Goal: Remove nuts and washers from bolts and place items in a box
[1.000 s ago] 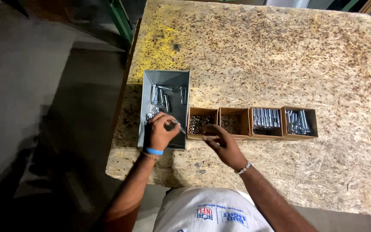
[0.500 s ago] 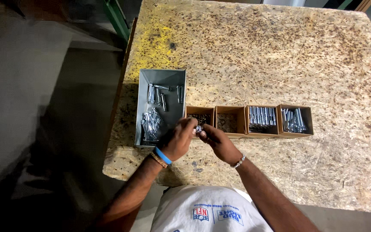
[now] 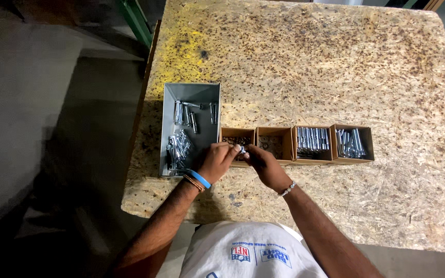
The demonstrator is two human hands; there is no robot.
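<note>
Both hands [image 3: 243, 160] had been brought together; a small bolt [image 3: 241, 149] was pinched between closed fingers [image 3: 237, 148]. Beyond them, two boxes [image 3: 331, 144] were filled; many bolts in the tray [image 3: 181, 146] remained unsorted.

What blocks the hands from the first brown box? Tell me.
Nothing visible does. Left hand and right hand meet over the near edge of the first brown box, pinching a small metal piece between their fingertips.

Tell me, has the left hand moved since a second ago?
Yes. The left hand was at the grey metal tray of bolts; it has shifted right to meet the right hand at the front of the leftmost cardboard box.
</note>
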